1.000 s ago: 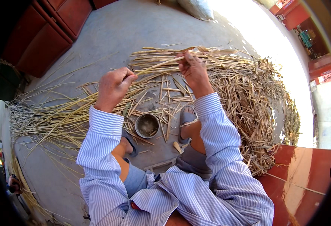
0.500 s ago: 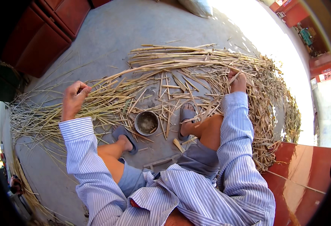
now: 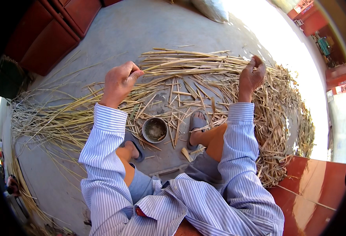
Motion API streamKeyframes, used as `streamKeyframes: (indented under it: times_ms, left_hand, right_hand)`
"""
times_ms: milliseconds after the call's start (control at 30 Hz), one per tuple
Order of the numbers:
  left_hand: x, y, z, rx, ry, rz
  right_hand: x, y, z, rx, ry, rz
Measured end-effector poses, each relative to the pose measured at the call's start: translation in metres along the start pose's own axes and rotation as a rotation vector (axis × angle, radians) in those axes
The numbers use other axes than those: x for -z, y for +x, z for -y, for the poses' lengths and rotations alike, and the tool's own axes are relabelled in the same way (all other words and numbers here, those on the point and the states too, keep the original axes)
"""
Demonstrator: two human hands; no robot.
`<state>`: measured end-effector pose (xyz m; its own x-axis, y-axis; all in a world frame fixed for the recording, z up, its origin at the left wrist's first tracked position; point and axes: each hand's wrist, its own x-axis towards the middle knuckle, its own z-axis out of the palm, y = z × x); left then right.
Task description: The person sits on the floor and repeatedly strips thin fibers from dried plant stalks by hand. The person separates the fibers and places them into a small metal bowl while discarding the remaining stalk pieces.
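Note:
My left hand [image 3: 121,83] is closed, thumb against the bent forefinger, on a thin dry stalk [image 3: 161,68] that runs off to the right over the other straw. On the right, my right hand [image 3: 252,78] is raised with its fingertips pinched together at the stalk's other end; the fingers partly hide what they grip. Below and between my hands lie loose stalks and broken pieces. A bundle of long pale stalks [image 3: 204,70] lies beyond them, and thinner yellow-green stalks [image 3: 59,118] fan out to the left.
A round metal pot [image 3: 155,130] stands on the concrete floor between my sandalled feet [image 3: 197,121]. Dry leaf litter [image 3: 279,118] is heaped at the right. Dark red furniture [image 3: 49,35] stands far left, a pale sack [image 3: 212,8] at the back, and a red panel [image 3: 310,185] near right.
My left hand has moved right and away from me, nearer to my right hand. My right hand has risen slightly, still pinched. The view has shifted a little.

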<state>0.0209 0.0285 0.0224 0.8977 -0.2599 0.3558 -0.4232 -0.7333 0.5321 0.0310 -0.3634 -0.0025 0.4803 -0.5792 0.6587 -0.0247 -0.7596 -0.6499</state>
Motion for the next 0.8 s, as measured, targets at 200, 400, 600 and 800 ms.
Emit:
streamKeyframes:
  times_ms: [200,400,600,800]
  left_hand:
    - [-0.019,0.010,-0.014,-0.045,-0.038,0.025]
    - [-0.033,0.007,-0.013,-0.010,-0.012,0.079]
    - [-0.040,0.004,-0.011,-0.168,0.018,-0.027]
    - [-0.029,-0.015,-0.007,-0.204,0.293,-0.064]
  right_hand:
    - [-0.023,-0.062,0.063,-0.958,1.048,1.056]
    - [-0.050,-0.089,0.087,-0.918,1.324,0.924]
    - [-0.057,-0.096,0.076,-0.809,1.229,0.802]
    - [-0.062,-0.107,0.088,-0.829,1.159,0.811]
